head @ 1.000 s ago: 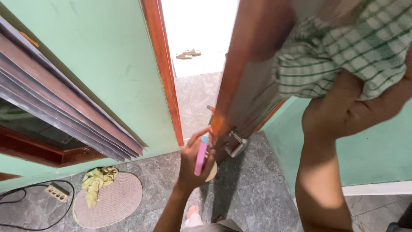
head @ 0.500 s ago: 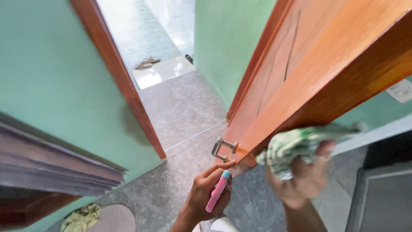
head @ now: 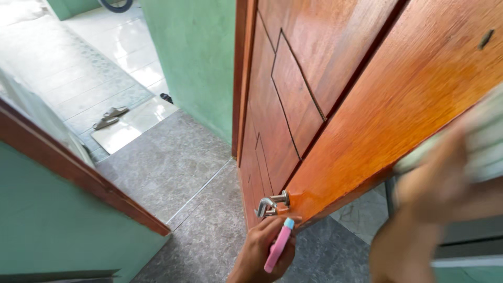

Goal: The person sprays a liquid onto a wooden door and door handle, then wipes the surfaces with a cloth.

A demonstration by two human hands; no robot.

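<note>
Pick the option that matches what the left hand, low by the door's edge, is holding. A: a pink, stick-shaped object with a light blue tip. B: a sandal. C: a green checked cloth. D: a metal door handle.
A: the left hand grips a slim pink object with a light blue tip just below the metal door handle, which it does not hold; the blurred right hand has the pale cloth.

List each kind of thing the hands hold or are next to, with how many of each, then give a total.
Pink tool with a blue tip, in the left hand: 1
Pale cloth, blurred, in the right hand: 1
Wooden door: 1
Metal door handle: 1
Sandals on the floor outside: 2
Total: 6
</note>
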